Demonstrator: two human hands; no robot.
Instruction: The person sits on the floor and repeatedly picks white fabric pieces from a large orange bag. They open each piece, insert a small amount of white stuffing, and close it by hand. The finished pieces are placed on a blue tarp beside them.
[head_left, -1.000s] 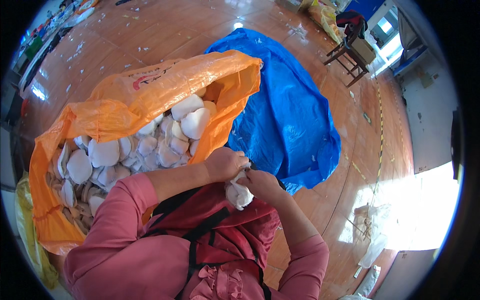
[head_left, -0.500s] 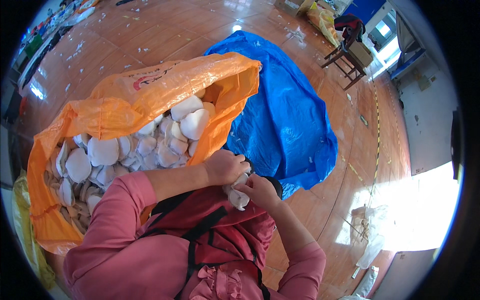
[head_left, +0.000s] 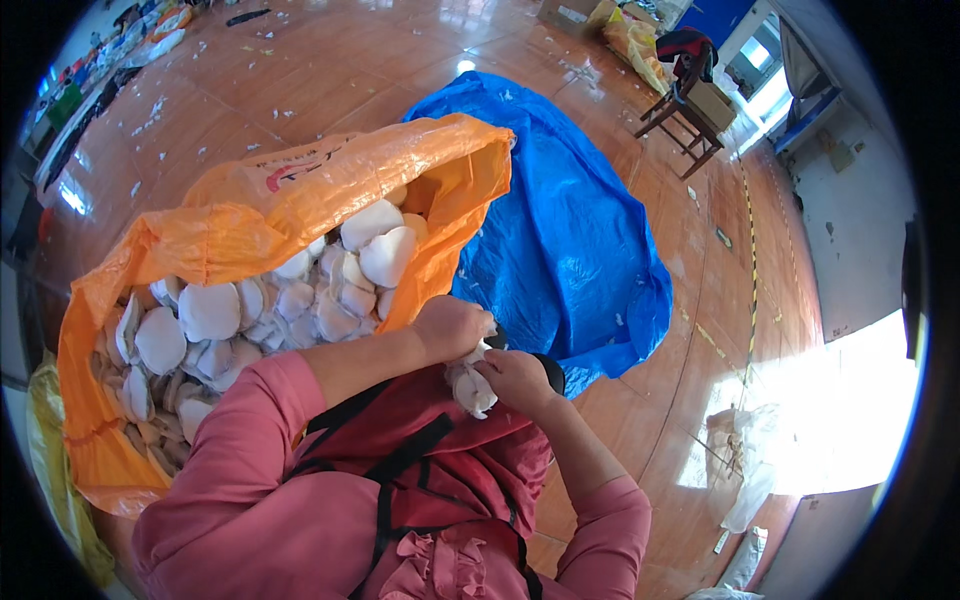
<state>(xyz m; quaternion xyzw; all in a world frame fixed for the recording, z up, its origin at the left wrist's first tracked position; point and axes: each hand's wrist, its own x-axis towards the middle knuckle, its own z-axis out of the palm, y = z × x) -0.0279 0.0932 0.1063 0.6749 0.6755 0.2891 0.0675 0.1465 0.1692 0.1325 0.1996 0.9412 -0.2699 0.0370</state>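
Above my lap, my left hand (head_left: 453, 328) is closed, its fingertips gripping the upper end of a soft white pad (head_left: 472, 388). My right hand (head_left: 518, 380) pinches the same pad from the side with thumb and fingers. The pad looks crumpled and slightly fluffy, and part of it is hidden behind my fingers. To the left, close to my left forearm, an orange plastic sack (head_left: 220, 235) lies with its mouth open. Inside it are many rounded white pads (head_left: 210, 312). Beyond my hands spreads a blue plastic sheet or sack (head_left: 565, 230).
Reddish tiles (head_left: 330, 75) carry scattered white fluff. A wooden chair (head_left: 690, 118) with a dark garment stands at the far right. A yellow bag (head_left: 50, 440) sits at the left edge. A clear plastic bag (head_left: 745, 470) lies at the right near a bright patch of light.
Both hands keep hold of the pad and have shifted only slightly. A bit more white material shows between my left fingers and my right hand. The whole view has moved a little.
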